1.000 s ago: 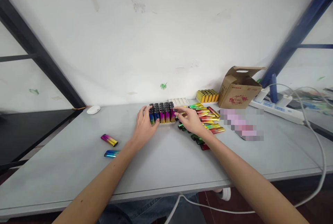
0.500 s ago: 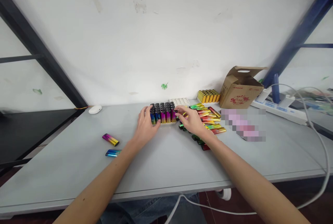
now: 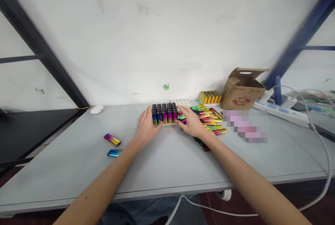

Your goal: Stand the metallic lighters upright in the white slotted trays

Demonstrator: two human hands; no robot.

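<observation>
Upright lighters with black tops and shiny blue, purple and gold bodies stand in rows in a white tray. My left hand wraps the left end of this filled tray, thumb at the front and fingers along the side. At the right end my right hand holds it the same way, thumb low at the front corner. Beside and partly behind my right hand lies a heap of loose lighters in green, red and gold.
A purple-gold lighter and a blue lighter lie at left. Behind are a white rack, a tray of yellow lighters and an open cardboard box. A power strip and white cable are at right.
My right thumb and fingers have moved from pinching at the front right lighter to spread along the tray's right end. My left hand stays at the left end.
</observation>
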